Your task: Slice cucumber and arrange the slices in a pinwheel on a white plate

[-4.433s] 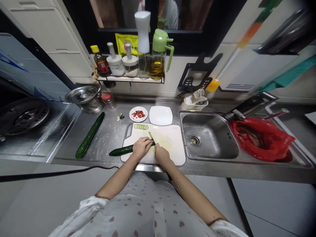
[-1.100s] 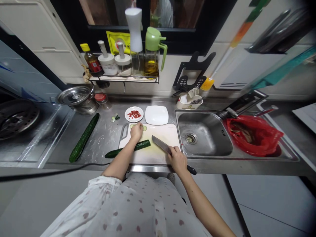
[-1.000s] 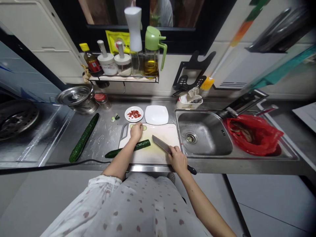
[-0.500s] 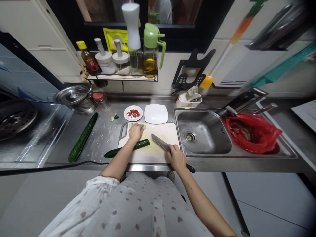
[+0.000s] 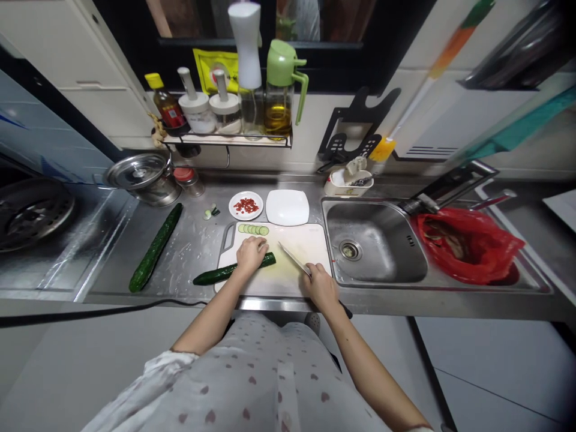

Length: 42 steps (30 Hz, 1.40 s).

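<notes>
the cut cucumber [image 5: 225, 273] lies across the near half of the white cutting board [image 5: 306, 240], its uncut end sticking off the board toward 9 o'clock. the left hand [image 5: 251, 253] presses down on its cut end, fingers curled over it. the right hand [image 5: 320, 286] is closed around the handle of a kitchen knife [image 5: 293, 259], blade aimed toward 11 o'clock, clear of the cucumber. a row of cucumber slices [image 5: 253, 229] sits at the board's far edge. a whole cucumber [image 5: 156, 247] lies on the steel counter toward 9 o'clock; a sink [image 5: 375, 252] sits toward 3 o'clock.
</notes>
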Motion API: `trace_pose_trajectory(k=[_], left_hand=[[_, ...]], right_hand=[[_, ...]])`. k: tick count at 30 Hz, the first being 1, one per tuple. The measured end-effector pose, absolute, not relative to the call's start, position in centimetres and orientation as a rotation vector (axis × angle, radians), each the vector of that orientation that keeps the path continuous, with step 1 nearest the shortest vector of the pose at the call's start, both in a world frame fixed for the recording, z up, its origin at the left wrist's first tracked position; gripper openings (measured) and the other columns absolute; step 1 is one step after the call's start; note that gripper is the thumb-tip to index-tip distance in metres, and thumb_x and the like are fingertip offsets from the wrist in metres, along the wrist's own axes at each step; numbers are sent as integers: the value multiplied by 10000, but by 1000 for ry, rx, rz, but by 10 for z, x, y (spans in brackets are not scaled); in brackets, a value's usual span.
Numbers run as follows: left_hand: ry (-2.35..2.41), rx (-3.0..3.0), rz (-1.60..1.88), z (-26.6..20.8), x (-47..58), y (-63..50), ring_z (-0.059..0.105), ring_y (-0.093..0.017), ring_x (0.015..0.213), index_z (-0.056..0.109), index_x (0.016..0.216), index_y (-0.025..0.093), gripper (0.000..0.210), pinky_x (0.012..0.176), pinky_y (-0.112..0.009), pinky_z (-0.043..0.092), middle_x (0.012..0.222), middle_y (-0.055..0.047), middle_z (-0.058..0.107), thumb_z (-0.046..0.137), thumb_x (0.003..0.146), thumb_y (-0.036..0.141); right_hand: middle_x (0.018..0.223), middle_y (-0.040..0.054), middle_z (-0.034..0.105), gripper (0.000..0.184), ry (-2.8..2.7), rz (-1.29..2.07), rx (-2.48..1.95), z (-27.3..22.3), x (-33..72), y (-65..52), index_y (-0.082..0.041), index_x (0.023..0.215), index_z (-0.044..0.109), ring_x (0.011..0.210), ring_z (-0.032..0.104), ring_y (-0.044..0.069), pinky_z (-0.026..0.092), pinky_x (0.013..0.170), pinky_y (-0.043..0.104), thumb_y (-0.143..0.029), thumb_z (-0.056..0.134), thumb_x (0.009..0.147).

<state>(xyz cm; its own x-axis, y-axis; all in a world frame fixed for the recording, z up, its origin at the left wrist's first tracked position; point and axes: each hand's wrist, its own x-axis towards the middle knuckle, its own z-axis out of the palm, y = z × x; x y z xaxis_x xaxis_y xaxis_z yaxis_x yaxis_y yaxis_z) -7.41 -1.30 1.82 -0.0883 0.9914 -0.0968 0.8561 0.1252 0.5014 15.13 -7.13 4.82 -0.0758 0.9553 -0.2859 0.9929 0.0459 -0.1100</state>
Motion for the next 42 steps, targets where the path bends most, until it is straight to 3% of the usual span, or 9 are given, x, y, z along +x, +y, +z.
trace_pose_trajectory(k=[22,42], left_hand=[[1760,1989,625,9,-80,-51,563,-200,1011,704,1039,251,269,935,-352,417,1019,-51,667,509,917,390],[1725,2069,773,-3,-81,-50,604,-181,930,721,984,246,209,876,-341,455,949,-41,684,557,906,351]], right_hand=[[963,48,630,232,2245,-656,1982,51,131,-79,-175,985,594,867,585,136,324,696,234,-248,373,993],[924,88,670,223,2247,-774,2006,47,127,-77,-149,963,588,837,596,164,299,674,244,-232,382,985]])
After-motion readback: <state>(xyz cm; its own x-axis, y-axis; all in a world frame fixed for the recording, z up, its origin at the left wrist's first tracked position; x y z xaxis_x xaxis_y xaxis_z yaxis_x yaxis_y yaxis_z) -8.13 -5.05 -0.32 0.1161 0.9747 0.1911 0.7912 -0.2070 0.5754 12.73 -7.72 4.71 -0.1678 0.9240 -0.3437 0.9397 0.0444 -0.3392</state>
